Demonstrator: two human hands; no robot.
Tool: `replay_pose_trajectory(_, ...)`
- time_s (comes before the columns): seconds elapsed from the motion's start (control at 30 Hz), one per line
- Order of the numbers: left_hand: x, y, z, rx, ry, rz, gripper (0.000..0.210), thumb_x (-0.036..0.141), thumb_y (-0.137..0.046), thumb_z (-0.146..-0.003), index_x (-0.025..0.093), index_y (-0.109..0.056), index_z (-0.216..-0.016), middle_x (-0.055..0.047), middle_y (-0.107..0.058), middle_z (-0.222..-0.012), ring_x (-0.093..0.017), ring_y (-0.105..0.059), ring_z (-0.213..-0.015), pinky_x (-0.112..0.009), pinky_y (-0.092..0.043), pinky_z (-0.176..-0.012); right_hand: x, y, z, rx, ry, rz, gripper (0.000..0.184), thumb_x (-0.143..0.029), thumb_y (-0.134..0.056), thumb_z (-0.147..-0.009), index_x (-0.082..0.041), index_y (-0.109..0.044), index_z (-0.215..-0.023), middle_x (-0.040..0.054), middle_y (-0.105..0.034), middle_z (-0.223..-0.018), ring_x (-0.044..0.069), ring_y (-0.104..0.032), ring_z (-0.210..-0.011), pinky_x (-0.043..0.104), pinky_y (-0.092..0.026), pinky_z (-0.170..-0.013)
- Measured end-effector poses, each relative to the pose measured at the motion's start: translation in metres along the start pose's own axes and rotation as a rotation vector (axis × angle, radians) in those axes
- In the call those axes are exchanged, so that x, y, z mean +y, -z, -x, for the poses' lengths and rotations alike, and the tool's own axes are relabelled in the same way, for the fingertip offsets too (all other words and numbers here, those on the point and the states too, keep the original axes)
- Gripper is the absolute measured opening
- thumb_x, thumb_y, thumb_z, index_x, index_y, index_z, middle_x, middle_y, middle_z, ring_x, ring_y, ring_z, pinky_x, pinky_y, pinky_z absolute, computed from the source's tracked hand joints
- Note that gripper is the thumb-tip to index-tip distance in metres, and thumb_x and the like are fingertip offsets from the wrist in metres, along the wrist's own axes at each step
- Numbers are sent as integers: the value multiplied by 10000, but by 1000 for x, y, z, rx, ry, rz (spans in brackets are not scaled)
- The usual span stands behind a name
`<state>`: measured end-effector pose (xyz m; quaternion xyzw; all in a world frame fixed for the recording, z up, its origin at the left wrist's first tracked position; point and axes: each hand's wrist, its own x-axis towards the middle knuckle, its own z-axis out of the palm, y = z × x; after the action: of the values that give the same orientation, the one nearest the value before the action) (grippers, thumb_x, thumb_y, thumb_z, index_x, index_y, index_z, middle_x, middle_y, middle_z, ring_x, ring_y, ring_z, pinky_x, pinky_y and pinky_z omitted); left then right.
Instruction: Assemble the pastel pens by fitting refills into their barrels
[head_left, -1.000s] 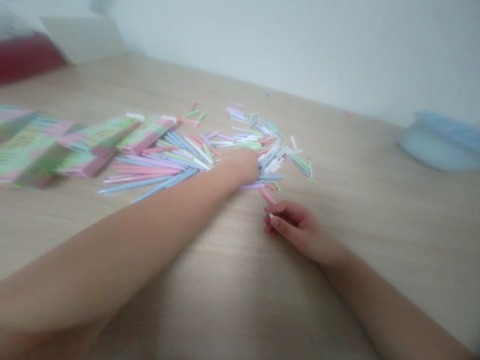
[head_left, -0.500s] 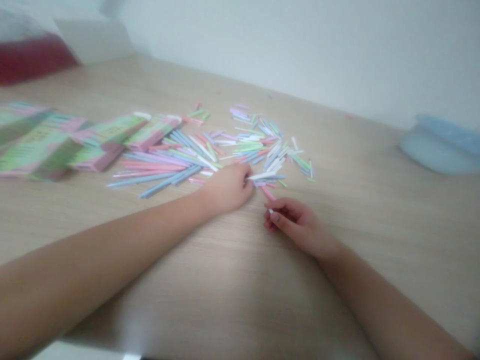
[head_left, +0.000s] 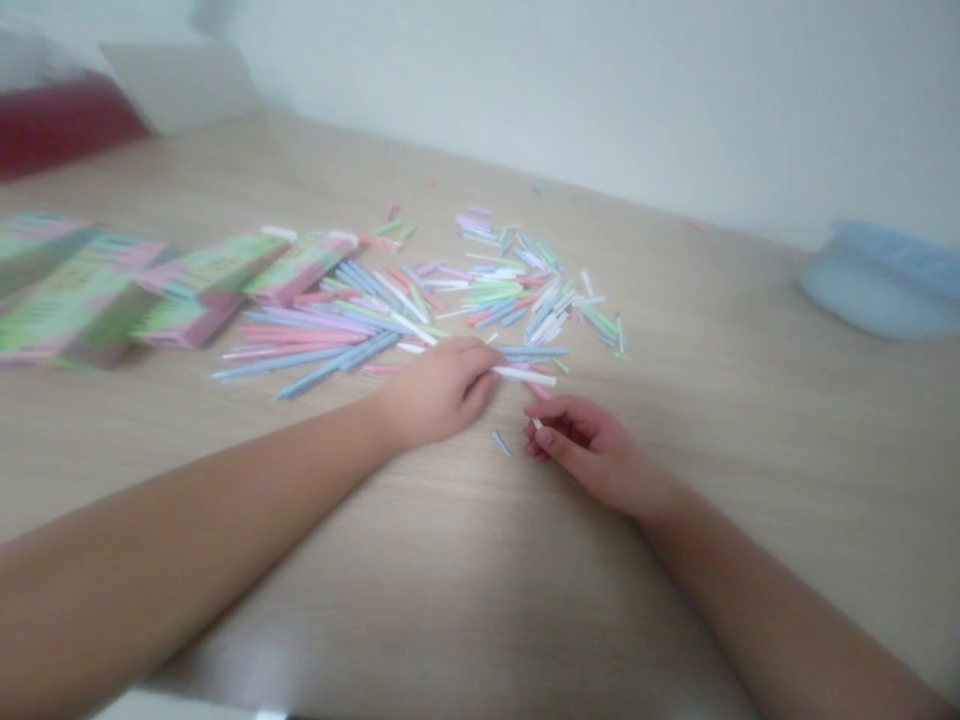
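Observation:
My left hand [head_left: 442, 393] is closed at the near edge of a pile of thin, straw-like pastel sticks [head_left: 495, 293]. A white stick [head_left: 531, 376] pokes out to the right from between its thumb and fingers. To the right, my right hand [head_left: 581, 440] rests low over the table, pinching a short white stick [head_left: 537, 424] between thumb and fingertips. A pink stick [head_left: 538, 391] lies just beyond those fingertips. Between my hands, a small blue piece [head_left: 501, 443] lies on the wood. Longer pink, blue and purple sticks [head_left: 315, 338] fan out left of my left hand.
Several green and pink boxes [head_left: 75, 290] stand at the left of the wooden table [head_left: 450, 580]. A light blue pouch-like item [head_left: 877, 285] sits at the right by the wall. A red object [head_left: 67, 125] and a pale panel [head_left: 180, 85] are at the back left.
My left hand has drawn slightly back toward me and left, its white stick showing more clearly. The small blue piece now shows between my hands. My right hand has barely moved.

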<state>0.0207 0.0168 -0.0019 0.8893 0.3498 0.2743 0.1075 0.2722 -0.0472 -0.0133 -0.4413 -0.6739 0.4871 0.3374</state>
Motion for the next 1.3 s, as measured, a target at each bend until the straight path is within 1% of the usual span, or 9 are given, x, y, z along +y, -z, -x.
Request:
replay_pose_trajectory(0.07,0,0,1,-8,-18,90,308,230,-455,-1014,185,-679,-1220,-81,-721,-1133,-206,-649,-1084,-345,-488,-1012,-4,-2,4,-34,65,88,244,-393,-635,-998,-252,-686,-1191,43,-744,-926,172,-698,-808,338,-596,-782)
replay_pose_trajectory(0.2,0,-3,1,54,110,223,268,286,-586,-963,177,-664,-1195,-41,-728,-1018,-165,-660,-875,-288,-521,-824,-18,-13,13,-176,285,440,272,-281,-568,-1021,-271,-681,-1268,88,-746,-1171,231,-692,-1082,421,-555,-987)
replay_pose_trajectory(0.33,-2,-6,0,85,89,268,189,285,-608,-955,193,-704,-1091,-18,-728,-958,-153,-653,-862,-272,-502,-797,-27,-24,16,-214,320,621,319,-242,-498,-1041,-247,-664,-1313,103,-727,-1241,227,-684,-1146,398,-559,-1012)
replay_pose_trajectory(0.47,-6,-8,-2,103,25,316,203,292,-615,-968,211,-737,-1109,-19,-742,-957,-146,-655,-840,-269,-499,-771,-25,-26,15,-233,359,691,289,-218,-502,-1037,-220,-672,-1271,93,-734,-1220,206,-700,-1106,361,-579,-975)
replay_pose_trajectory(0.6,-7,-9,-2,86,-53,308,241,273,-569,-1000,224,-733,-1170,-37,-751,-1019,-162,-668,-929,-295,-506,-845,-24,-27,16,-211,475,784,244,-210,-522,-1034,-203,-683,-1217,88,-747,-1180,204,-704,-1059,355,-587,-938)
replay_pose_trajectory(0.73,-6,-10,-1,99,61,341,261,308,-619,-964,209,-655,-1203,-25,-722,-1010,-156,-664,-885,-290,-515,-798,-28,-29,16,-227,545,859,213,-197,-547,-1024,-182,-701,-1170,79,-760,-1142,217,-702,-1017,365,-584,-918)
replay_pose_trajectory(0.93,-5,-9,-2,98,132,369,141,330,-638,-931,198,-616,-976,3,-651,-893,-133,-602,-791,-267,-493,-752,-34,-28,14,-288,503,884,253,-190,-530,-1028,-176,-690,-1224,83,-747,-1188,216,-684,-1067,361,-565,-969)
replay_pose_trajectory(1.1,-6,-10,-3,108,150,402,145,325,-646,-926,192,-618,-976,9,-643,-870,-127,-593,-772,-257,-482,-726,-31,-28,15,-273,501,843,250,-192,-524,-1034,-180,-686,-1225,81,-743,-1186,209,-678,-1076,356,-560,-983)
replay_pose_trajectory(1.3,-8,-11,-3,115,154,387,245,325,-642,-934,197,-697,-1137,-17,-702,-968,-143,-634,-834,-273,-489,-754,-26,-26,16,-243,510,823,244,-191,-536,-1028,-173,-687,-1219,97,-745,-1185,214,-692,-1065,363,-575,-960)
